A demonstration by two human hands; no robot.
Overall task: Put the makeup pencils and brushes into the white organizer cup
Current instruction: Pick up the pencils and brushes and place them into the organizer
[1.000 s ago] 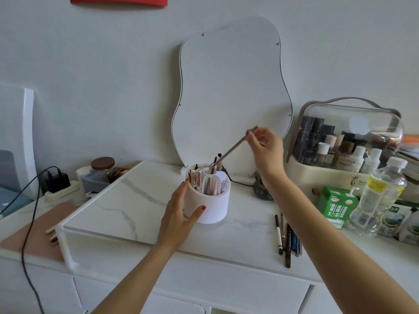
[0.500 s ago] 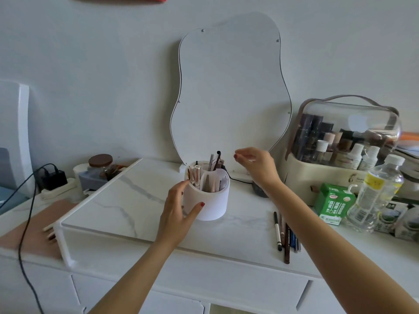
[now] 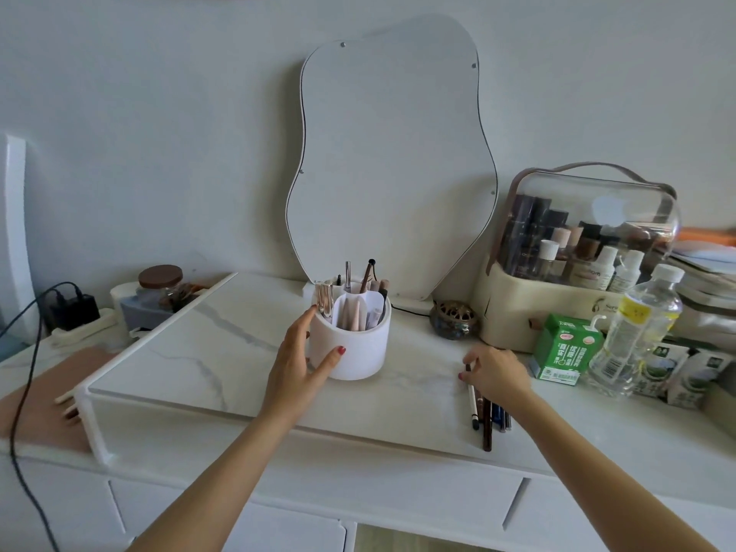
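Nearest to us, loose makeup pencils lie side by side on the tabletop, right of centre; we count about five, though they overlap and the exact number cannot be told. Our right hand rests on the far ends of this group, fingertips pinched on the tip of the white pencil, which lies flat on the surface.

To the left, our left hand is open and cupped against the side of the white organizer cup, thumb touching its front wall. The cup stands upright on the marble-patterned slab and holds several pencils and brushes in its compartments; their number is not clear.

Just beyond the right hand we see one small dark ornamental bowl, one green carton and one clear plastic bottle. Nothing stands between the loose pencils and the cup.

Further back stands one cream storage case with a clear domed lid, packed with bottles. One wavy-edged mirror leans on the wall behind the cup. At far left are one brown-lidded jar and one black charger.
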